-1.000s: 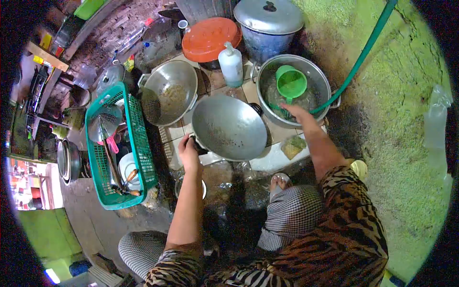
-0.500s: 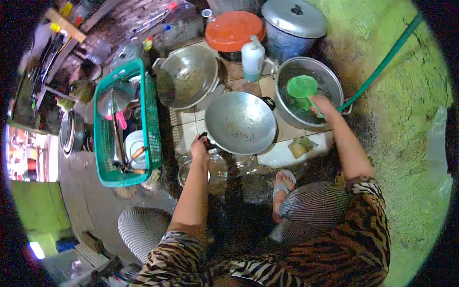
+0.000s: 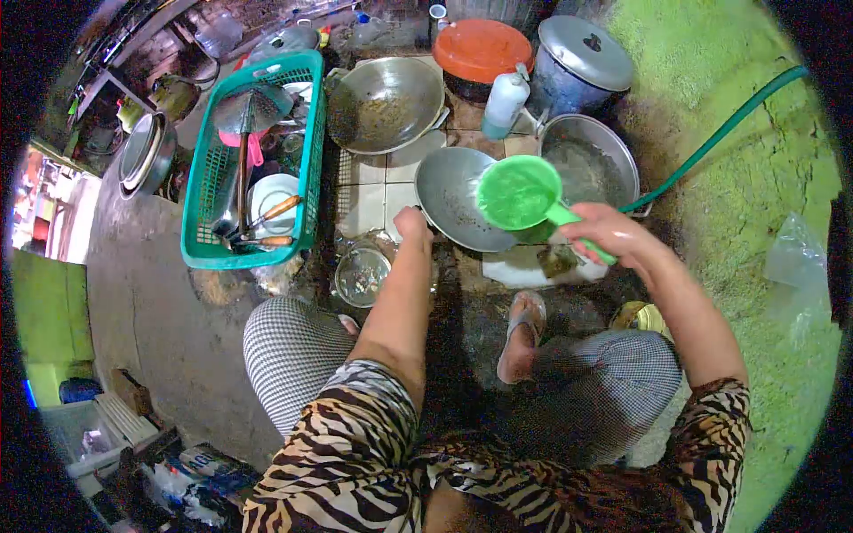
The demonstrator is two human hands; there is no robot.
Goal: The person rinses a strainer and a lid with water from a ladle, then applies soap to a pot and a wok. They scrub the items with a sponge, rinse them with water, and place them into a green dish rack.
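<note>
head view: right hand (image 3: 609,233) holds green dipper (image 3: 520,194) above wok (image 3: 444,191), wrist bent.

On the left, a teal plastic basket (image 3: 315,133) holds a skimmer (image 3: 253,111) and a white plate (image 3: 274,197), with metal bowls (image 3: 151,160) farther left. Just right of the basket sits a wide pan (image 3: 386,105) with brown residue. At the far side, an orange-red lid (image 3: 484,51) tops a dark container, beside a lidded pot (image 3: 579,80). A clear plastic bag (image 3: 795,253) hangs against the green wall (image 3: 755,178) on the right.

Right hand (image 3: 606,233) holding green dipper (image 3: 518,194) over wok (image 3: 453,197).
</note>
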